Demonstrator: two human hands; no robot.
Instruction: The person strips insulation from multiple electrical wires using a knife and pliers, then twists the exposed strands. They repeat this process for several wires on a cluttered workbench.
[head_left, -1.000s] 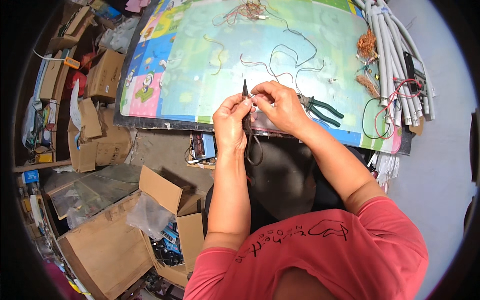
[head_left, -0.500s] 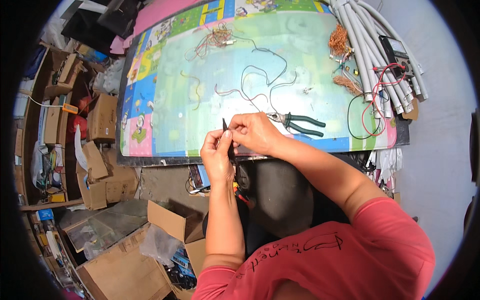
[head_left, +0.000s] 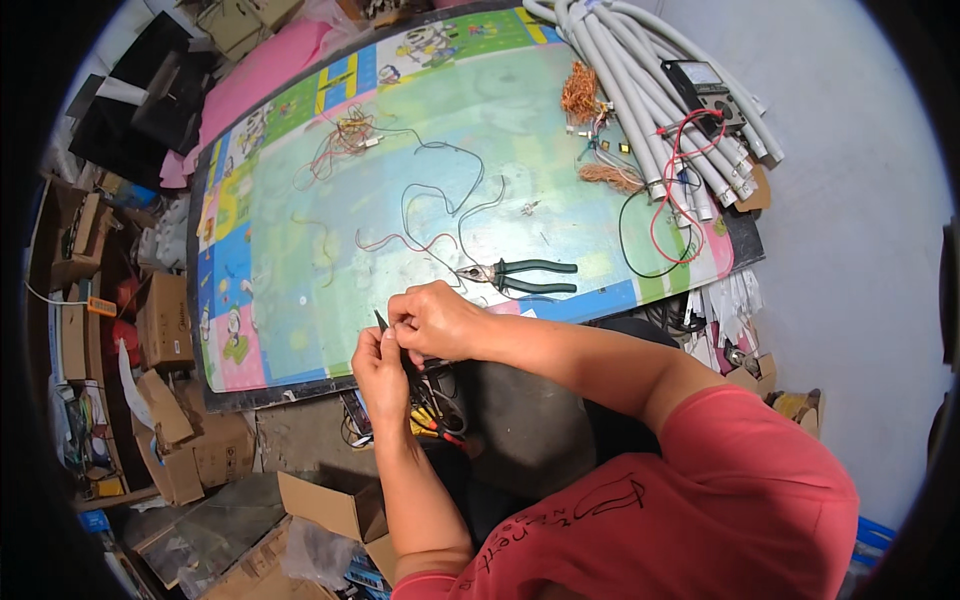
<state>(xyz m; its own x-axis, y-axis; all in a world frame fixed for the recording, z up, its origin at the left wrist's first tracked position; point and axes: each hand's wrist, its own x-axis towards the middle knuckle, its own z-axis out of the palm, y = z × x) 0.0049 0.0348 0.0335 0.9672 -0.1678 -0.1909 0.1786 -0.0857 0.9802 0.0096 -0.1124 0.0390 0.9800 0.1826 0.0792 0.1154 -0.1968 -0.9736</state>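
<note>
My left hand (head_left: pixel 379 378) is closed around a slim black pointed tool (head_left: pixel 381 320), its tip upward; its exact kind is unclear. My right hand (head_left: pixel 438 320) meets it just right of the tip, with fingertips pinched together; whatever lies between them is hidden. Both hands are at the near edge of the table, over a colourful cartoon mat (head_left: pixel 330 350). Just beyond my right hand lie green-handled pliers (head_left: pixel 536 267), jaws pointing left. Thin dark and red wires (head_left: pixel 403 210) curl across the mat behind the pliers.
A tangle of thin wires (head_left: pixel 350 130) lies farther back. On the right are grey conduit pipes (head_left: pixel 640 110), a multimeter (head_left: pixel 705 90) with red and black leads, and copper wire bundles (head_left: pixel 580 93). Cardboard boxes (head_left: pixel 165 318) crowd the left; an open carton (head_left: pixel 325 500) sits below.
The whole view has swung, so the table and its things sit farther left and lower. My hands stay together on the black tool at the table's near edge.
</note>
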